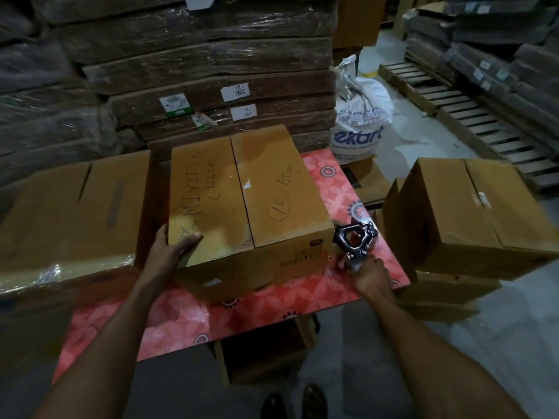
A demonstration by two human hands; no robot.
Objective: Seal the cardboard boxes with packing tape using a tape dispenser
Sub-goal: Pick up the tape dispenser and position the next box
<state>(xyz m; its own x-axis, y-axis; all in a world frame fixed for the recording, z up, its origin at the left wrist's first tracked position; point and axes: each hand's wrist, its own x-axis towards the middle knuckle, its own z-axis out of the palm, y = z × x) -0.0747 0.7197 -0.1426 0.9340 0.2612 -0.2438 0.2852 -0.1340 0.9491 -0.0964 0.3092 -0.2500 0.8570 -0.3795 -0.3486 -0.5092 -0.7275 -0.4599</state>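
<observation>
A closed cardboard box (266,201) with handwriting on its two top flaps stands on the red flowered table (187,322). An open seam runs between the flaps. My left hand (172,246) holds the box's near left corner, thumb on top. To the right of the box, my right hand (370,275) grips the handle of a black tape dispenser (355,240), which stands on the table beside the box's right side.
A second box (69,213), with shiny tape on its near edge, sits to the left. Another box (472,216) rests on stacked cartons at the right. Wrapped flat cardboard stacks (211,71) rise behind. A white sack (360,122) and wooden pallets (453,107) lie beyond.
</observation>
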